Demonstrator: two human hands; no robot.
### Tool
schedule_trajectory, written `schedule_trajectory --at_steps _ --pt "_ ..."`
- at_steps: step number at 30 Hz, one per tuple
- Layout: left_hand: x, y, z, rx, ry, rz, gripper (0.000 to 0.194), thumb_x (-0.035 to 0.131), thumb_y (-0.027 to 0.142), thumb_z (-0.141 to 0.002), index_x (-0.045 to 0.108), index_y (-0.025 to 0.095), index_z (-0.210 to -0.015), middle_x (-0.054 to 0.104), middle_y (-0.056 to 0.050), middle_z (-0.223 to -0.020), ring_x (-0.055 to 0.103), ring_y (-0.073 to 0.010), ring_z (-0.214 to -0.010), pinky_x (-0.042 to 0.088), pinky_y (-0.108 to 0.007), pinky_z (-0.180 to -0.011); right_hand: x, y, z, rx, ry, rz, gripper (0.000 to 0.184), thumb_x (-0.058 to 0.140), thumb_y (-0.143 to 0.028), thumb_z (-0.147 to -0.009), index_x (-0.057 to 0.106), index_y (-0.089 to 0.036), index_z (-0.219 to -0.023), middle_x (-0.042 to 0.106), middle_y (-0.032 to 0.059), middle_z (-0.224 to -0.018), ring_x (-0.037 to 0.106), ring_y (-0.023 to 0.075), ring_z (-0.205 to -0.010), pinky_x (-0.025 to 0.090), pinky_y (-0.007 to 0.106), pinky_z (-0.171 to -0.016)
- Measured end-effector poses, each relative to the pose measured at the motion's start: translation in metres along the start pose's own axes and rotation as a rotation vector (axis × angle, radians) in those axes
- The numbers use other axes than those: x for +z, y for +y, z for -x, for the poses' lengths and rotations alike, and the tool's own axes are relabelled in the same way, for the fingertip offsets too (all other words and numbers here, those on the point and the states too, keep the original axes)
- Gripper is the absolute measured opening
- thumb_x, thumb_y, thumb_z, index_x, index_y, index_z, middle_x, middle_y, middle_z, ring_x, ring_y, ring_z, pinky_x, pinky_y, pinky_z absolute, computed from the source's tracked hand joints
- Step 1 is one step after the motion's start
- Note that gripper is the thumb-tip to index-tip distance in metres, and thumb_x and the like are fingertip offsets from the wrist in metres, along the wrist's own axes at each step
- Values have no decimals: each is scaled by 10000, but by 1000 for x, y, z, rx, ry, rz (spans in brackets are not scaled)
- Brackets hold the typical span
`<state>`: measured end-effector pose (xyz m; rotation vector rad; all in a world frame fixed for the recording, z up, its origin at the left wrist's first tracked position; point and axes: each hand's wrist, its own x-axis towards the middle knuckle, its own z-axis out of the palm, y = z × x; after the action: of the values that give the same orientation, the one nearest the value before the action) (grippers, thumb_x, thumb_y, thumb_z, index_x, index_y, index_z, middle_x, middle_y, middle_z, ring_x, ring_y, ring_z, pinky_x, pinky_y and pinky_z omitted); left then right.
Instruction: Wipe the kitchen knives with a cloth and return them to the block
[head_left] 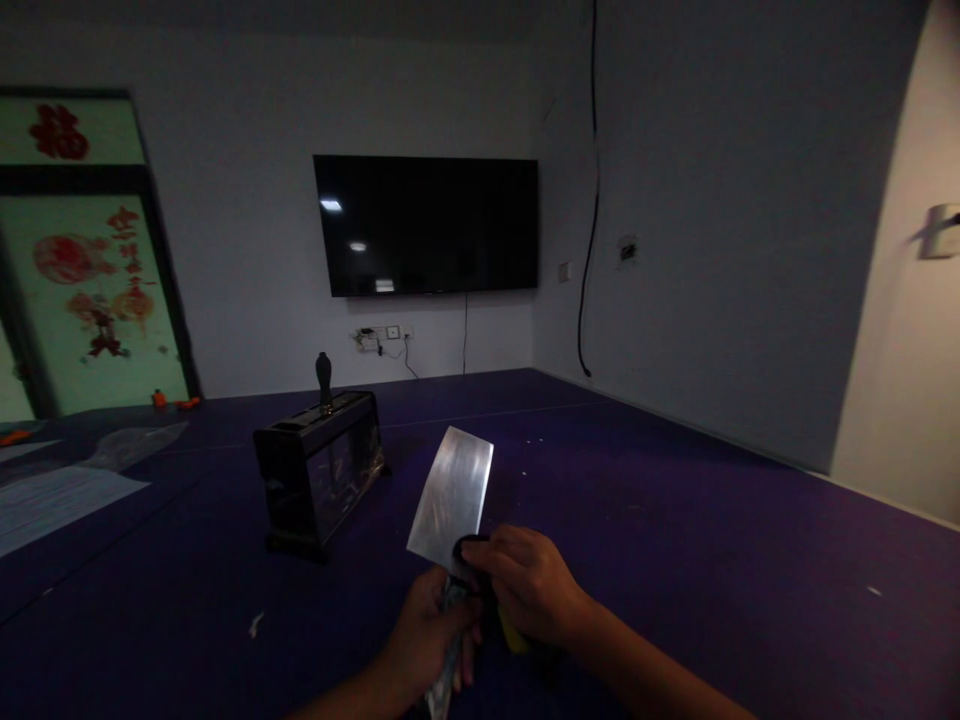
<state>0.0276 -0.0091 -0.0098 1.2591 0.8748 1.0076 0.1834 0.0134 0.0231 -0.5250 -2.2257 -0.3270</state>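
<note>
Cleaver (454,490) held, handle partly obscured

My left hand (429,635) grips the cleaver's handle, largely covering it. My right hand (534,582) pinches a dark piece (468,546), unidentifiable, at the blade's base; a yellow item (513,633) below is mostly concealed. Beyond, leftward, a black stand (289,478) contains one dark-handled tool (324,374); its interior reads too dim.

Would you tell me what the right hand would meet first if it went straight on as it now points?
The right hand would probably meet the cleaver blade first, just beyond the left hand, though the depth between them is unclear.
</note>
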Motion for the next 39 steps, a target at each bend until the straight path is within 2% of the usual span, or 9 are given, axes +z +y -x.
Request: schedule_trajectory --at_steps 6,15,26,33,39 --pt "2 0 1 -45 -45 -40 348 574 372 -651 420 154 -875 544 53 -477 459 -94 -267 296 -165 -260 -3 12 -2 118 81 124 408 320 -10 -773 537 -147 -1091 649 78 -977 556 176 -756 478 303 -656" --pt "-2 -4 1 -82 -119 -54 421 576 430 -632 382 165 -895 546 54 -514 462 -80 -281 288 -156 -271 -3 30 4 314 48 215 443 325 4 -766 506 -130 -1147 582 74 -1132 522 193 -939 462 328 -798" --pt "-3 -9 -1 -90 -192 -71 409 597 415 -617 406 165 -879 547 50 -495 459 -86 -284 296 -162 -284 -12 51 9 521 100 267 485 343 -3 -731 493 -156 -1166 593 72 -1099 518 205 -940 433 342 -823" --pt "-3 -7 -2 -108 -188 -89 433 615 423 -603 427 154 -886 555 36 -504 458 -91 -286 314 -178 -295 -3 66 21 744 166 275 453 345 -56 -762 495 -170 -1173 621 95 -952 577 196 -824 443 294 -703" --pt "-5 -8 -2 -87 -163 -115 405 606 402 -613 433 156 -884 567 35 -515 452 -78 -289 296 -167 -309 0 71 26 780 178 236 415 348 -88 -782 497 -158 -1164 617 109 -971 587 208 -854 437 300 -717"
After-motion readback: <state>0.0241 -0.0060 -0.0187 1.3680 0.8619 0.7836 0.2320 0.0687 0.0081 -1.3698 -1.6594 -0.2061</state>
